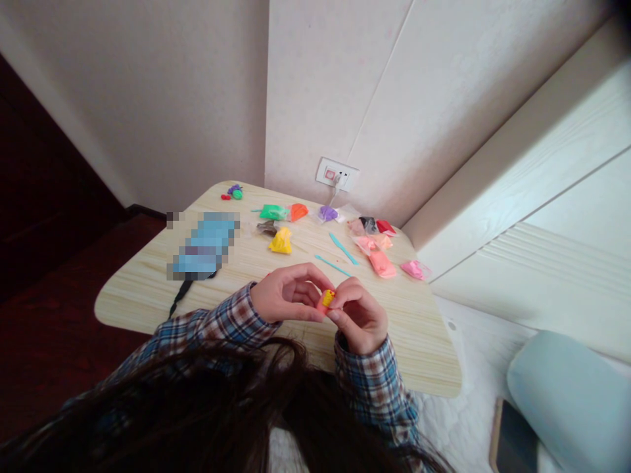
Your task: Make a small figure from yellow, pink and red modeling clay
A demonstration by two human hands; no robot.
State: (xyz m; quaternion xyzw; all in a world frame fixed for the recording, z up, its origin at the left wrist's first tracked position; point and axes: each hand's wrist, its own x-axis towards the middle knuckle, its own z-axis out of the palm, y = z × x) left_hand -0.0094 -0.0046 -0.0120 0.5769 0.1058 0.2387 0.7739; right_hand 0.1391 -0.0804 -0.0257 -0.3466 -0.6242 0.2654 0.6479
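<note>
1. Bench (133, 289): pale wood grain, rounded corners, set in front of you, carrying the goods below.
2. Pixelated blue item (204, 243): at your left on the bench, detail masked; black strap (182, 295) trailing towards you.
3. Small cluster (236, 193): purple, green and red bits, at the far left corner.
4. Green packet (273, 212): beyond your hands, near the back edge; yellow packet (280, 241) nearer you.
5. Left hand (283, 289): yours, half curled, thumb and fingertips pinched on the left side of the piece listed next.
6. Pink-and-yellow piece (326, 299): one, small, directly between your two hands, at the fingertips of both, held up over the bench; yellow portion uppermost.
7. Purple packet (328, 213): near the back edge, below the wall socket (338, 174).
8. Thin blue tool (332, 265) and broader blue tool (344, 248): lying just beyond your fingers.
9. Right hand (363, 318): yours, fingers bent, thumb and fingertips pinched on the piece's right side.
10. Coral packet (382, 264), red packet (386, 228), bright pink packet (414, 269): grouped at the right end, beyond your right hand.
</note>
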